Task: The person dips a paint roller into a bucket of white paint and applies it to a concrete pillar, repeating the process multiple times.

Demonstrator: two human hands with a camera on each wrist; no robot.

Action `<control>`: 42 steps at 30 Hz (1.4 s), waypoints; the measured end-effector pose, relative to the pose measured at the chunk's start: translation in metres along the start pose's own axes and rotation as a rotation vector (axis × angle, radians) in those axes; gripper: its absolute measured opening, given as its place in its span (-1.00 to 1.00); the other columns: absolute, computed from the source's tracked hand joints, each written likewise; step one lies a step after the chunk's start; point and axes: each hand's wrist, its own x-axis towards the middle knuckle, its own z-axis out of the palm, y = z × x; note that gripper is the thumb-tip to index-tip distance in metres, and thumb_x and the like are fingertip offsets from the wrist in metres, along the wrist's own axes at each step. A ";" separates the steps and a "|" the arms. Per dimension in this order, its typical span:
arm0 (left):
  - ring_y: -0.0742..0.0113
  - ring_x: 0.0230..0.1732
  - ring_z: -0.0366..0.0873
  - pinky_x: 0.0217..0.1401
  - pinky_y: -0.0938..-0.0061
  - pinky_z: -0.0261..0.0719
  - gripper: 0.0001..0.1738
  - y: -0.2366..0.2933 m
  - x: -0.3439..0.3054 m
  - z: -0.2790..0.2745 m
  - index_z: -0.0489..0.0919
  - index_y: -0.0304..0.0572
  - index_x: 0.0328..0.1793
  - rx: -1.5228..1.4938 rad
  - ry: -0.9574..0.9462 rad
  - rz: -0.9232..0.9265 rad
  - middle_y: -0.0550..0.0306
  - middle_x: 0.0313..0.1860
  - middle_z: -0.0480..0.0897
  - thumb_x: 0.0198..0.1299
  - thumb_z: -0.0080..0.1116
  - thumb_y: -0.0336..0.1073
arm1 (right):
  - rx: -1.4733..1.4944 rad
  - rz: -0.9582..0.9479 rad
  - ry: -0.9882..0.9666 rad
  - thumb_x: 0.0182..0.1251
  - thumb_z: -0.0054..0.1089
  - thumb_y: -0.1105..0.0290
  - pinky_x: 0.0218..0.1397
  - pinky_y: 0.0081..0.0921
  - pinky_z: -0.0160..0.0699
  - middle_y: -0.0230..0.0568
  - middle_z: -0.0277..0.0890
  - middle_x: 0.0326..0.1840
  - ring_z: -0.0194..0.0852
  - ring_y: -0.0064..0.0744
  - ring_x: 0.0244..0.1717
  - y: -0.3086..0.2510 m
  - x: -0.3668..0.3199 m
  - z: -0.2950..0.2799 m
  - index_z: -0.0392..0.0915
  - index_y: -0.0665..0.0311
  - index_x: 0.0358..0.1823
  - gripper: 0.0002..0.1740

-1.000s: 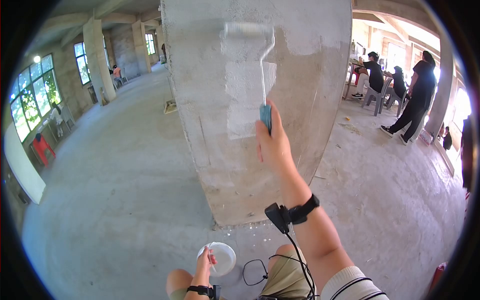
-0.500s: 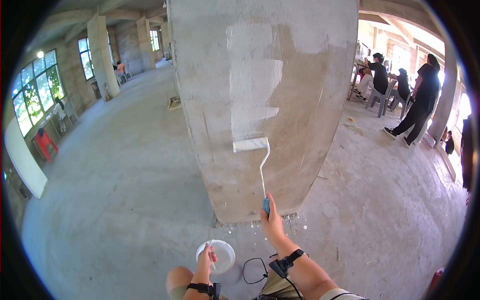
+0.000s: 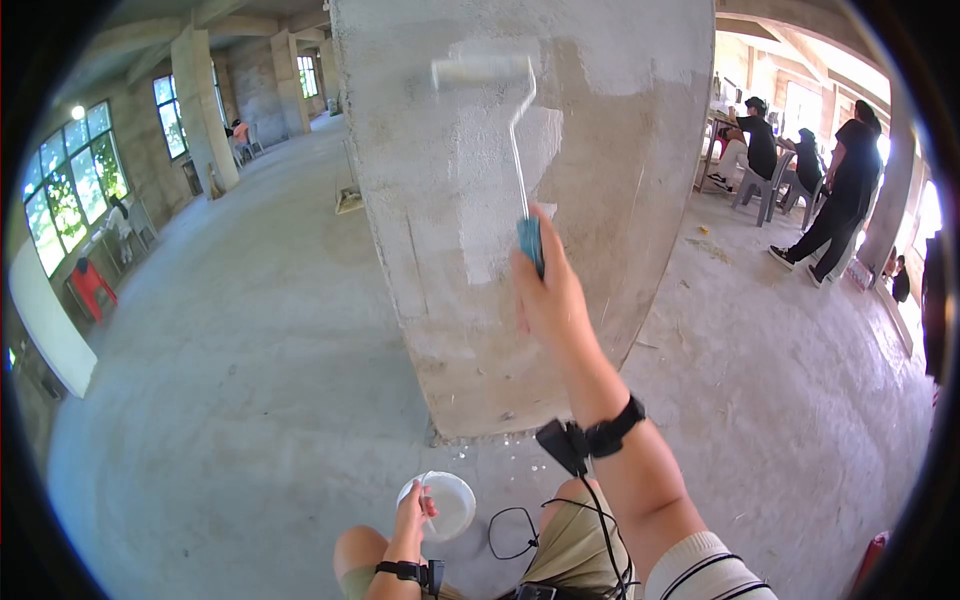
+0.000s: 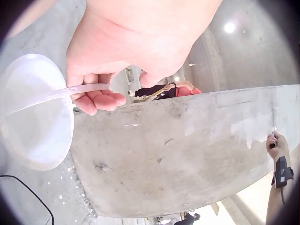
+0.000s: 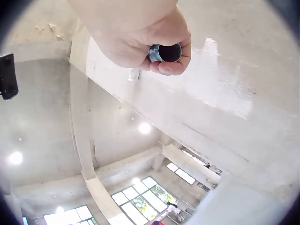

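right hand (image 3: 551, 295) grips a paint roller (image 3: 483, 70) at the pillar (image 3: 500, 370) — left hand (image 3: 410, 515) curls fingers round a bucket handle (image 4: 58, 94)

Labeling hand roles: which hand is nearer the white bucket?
Left. The left hand holds the white bucket by its handle; the right hand is farther off, up by the pillar, gripping a roller.

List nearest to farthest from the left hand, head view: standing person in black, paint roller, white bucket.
1. White bucket: immediately right of the left hand.
2. Paint roller: ahead, up at the concrete pillar.
3. Standing person in black: right background.
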 end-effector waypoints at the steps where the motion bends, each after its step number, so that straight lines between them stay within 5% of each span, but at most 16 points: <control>1: 0.42 -0.66 0.38 -0.50 0.47 0.47 -0.54 0.001 -0.001 0.000 0.53 -0.16 -0.22 -0.007 -0.004 0.000 0.24 -0.65 0.45 0.23 -0.07 0.11 | 0.003 0.037 -0.029 0.32 -0.11 0.36 -0.26 -0.34 0.43 0.06 0.45 -0.37 0.48 -0.12 -0.38 -0.017 0.011 -0.004 -0.04 0.06 0.37 -0.41; 6: 0.42 -0.66 0.38 -0.49 0.47 0.47 -0.55 0.001 -0.002 0.000 0.53 -0.16 -0.21 -0.005 0.003 0.002 0.24 -0.65 0.45 0.24 -0.07 0.10 | 0.016 0.073 -0.043 0.32 -0.09 0.34 -0.24 -0.35 0.44 0.11 0.47 -0.33 0.53 -0.06 -0.32 0.008 0.013 0.003 -0.03 0.02 0.37 -0.40; 8: 0.41 -0.66 0.38 -0.49 0.47 0.47 -0.55 0.002 0.000 0.000 0.53 -0.16 -0.21 -0.007 0.008 0.004 0.24 -0.65 0.45 0.24 -0.08 0.10 | -0.079 -0.147 0.106 0.31 -0.08 0.33 -0.24 -0.34 0.44 0.14 0.48 -0.32 0.55 0.00 -0.28 0.055 -0.006 0.018 -0.04 -0.04 0.37 -0.38; 12: 0.42 -0.65 0.38 -0.49 0.48 0.46 -0.54 0.000 0.002 -0.001 0.53 -0.17 -0.21 -0.010 0.009 0.011 0.24 -0.65 0.45 0.24 -0.07 0.11 | -0.083 0.085 0.015 0.29 -0.06 0.37 -0.22 -0.33 0.45 0.15 0.48 -0.30 0.53 0.06 -0.26 0.106 -0.069 0.029 -0.08 -0.09 0.38 -0.34; 15: 0.42 -0.65 0.38 -0.49 0.48 0.46 -0.54 0.003 -0.002 0.001 0.52 -0.17 -0.22 -0.016 0.013 0.009 0.24 -0.65 0.44 0.23 -0.06 0.11 | -0.103 0.063 0.023 0.29 -0.05 0.39 -0.19 -0.40 0.43 0.08 0.47 -0.25 0.52 -0.09 -0.28 0.130 -0.110 0.027 -0.05 -0.06 0.38 -0.34; 20: 0.41 -0.65 0.38 -0.50 0.48 0.46 -0.53 -0.001 0.001 -0.003 0.52 -0.18 -0.23 -0.020 -0.008 0.023 0.24 -0.65 0.44 0.22 -0.06 0.13 | 0.071 0.317 0.014 0.28 -0.04 0.46 -0.18 -0.63 0.34 -0.21 0.43 -0.23 0.30 -0.50 -0.34 0.128 -0.136 -0.006 0.09 0.00 0.36 -0.40; 25: 0.40 -0.67 0.37 -0.50 0.45 0.46 -0.52 -0.005 0.006 -0.006 0.51 -0.19 -0.20 0.015 -0.013 0.007 0.24 -0.65 0.44 0.21 -0.05 0.13 | 0.081 0.264 0.114 0.28 -0.05 0.49 -0.19 -0.64 0.33 -0.30 0.36 -0.26 0.29 -0.53 -0.34 0.123 -0.110 -0.041 0.11 -0.02 0.35 -0.40; 28: 0.39 -0.67 0.37 -0.51 0.45 0.46 -0.52 -0.003 0.003 -0.005 0.51 -0.18 -0.20 0.005 -0.002 -0.003 0.24 -0.65 0.44 0.22 -0.06 0.12 | 0.096 0.412 0.052 0.28 -0.06 0.48 -0.18 -0.62 0.35 -0.27 0.38 -0.27 0.27 -0.51 -0.36 0.118 -0.103 -0.051 0.13 -0.05 0.34 -0.42; 30: 0.39 -0.67 0.38 -0.52 0.45 0.46 -0.53 -0.003 0.003 -0.005 0.52 -0.18 -0.21 0.000 -0.002 -0.001 0.24 -0.65 0.44 0.22 -0.06 0.12 | 0.050 0.217 0.105 0.28 -0.11 0.50 -0.63 -0.76 0.05 -0.54 0.15 -0.57 0.04 -0.75 -0.66 0.140 -0.105 -0.046 0.12 -0.02 0.36 -0.41; 31: 0.39 -0.66 0.38 -0.52 0.45 0.46 -0.53 -0.003 0.003 -0.005 0.52 -0.17 -0.21 -0.004 0.002 -0.001 0.24 -0.65 0.45 0.23 -0.06 0.11 | 0.049 0.216 0.105 0.28 -0.11 0.50 -0.63 -0.76 0.05 -0.54 0.15 -0.57 0.04 -0.75 -0.66 0.145 -0.108 -0.045 0.12 -0.02 0.36 -0.41; 34: 0.39 -0.66 0.38 -0.52 0.44 0.46 -0.54 -0.003 0.004 -0.004 0.52 -0.18 -0.21 0.019 0.016 -0.016 0.23 -0.64 0.45 0.23 -0.07 0.10 | -0.151 0.083 0.168 0.28 -0.12 0.50 -0.61 -0.75 0.08 -0.51 0.15 -0.57 0.07 -0.73 -0.65 0.141 -0.111 -0.040 0.11 -0.08 0.36 -0.40; 36: 0.39 -0.67 0.38 -0.52 0.44 0.46 -0.54 -0.005 0.006 -0.006 0.51 -0.18 -0.21 0.014 0.004 0.003 0.23 -0.64 0.45 0.23 -0.07 0.10 | -0.094 0.340 0.041 0.30 -0.10 0.42 0.01 -0.42 0.36 0.06 0.46 -0.01 0.49 -0.08 0.00 0.128 -0.108 -0.043 -0.01 -0.10 0.39 -0.37; 37: 0.38 -0.67 0.38 -0.52 0.44 0.46 -0.54 -0.006 0.007 -0.006 0.51 -0.18 -0.21 0.007 -0.008 0.016 0.23 -0.64 0.46 0.23 -0.07 0.10 | -0.092 0.338 0.041 0.30 -0.10 0.42 0.01 -0.42 0.36 0.06 0.46 -0.01 0.49 -0.08 0.00 0.130 -0.103 -0.041 -0.01 -0.10 0.39 -0.37; 39: 0.38 -0.67 0.38 -0.52 0.44 0.46 -0.54 -0.007 0.010 -0.006 0.51 -0.18 -0.21 0.004 -0.004 0.011 0.22 -0.64 0.45 0.23 -0.07 0.10 | -0.059 0.232 0.079 0.30 -0.10 0.42 -0.11 -0.47 0.42 -0.06 0.49 -0.16 0.52 -0.23 -0.18 0.134 -0.089 -0.040 0.03 -0.06 0.37 -0.40; 41: 0.38 -0.67 0.38 -0.52 0.44 0.46 -0.54 -0.005 0.009 -0.003 0.51 -0.18 -0.21 0.002 0.004 0.000 0.22 -0.64 0.45 0.23 -0.06 0.10 | 0.061 0.151 0.082 0.31 -0.16 0.49 -0.79 -0.65 0.09 -0.47 0.14 -0.66 0.08 -0.67 -0.83 0.098 -0.057 -0.050 0.04 -0.10 0.37 -0.40; 42: 0.38 -0.67 0.38 -0.52 0.44 0.46 -0.54 -0.005 0.006 -0.002 0.51 -0.19 -0.20 0.003 -0.001 0.013 0.22 -0.64 0.45 0.23 -0.06 0.10 | 0.064 0.184 0.077 0.30 -0.12 0.44 -0.69 -0.61 0.18 -0.40 0.21 -0.60 0.14 -0.62 -0.73 0.072 -0.043 -0.059 0.07 -0.09 0.35 -0.42</control>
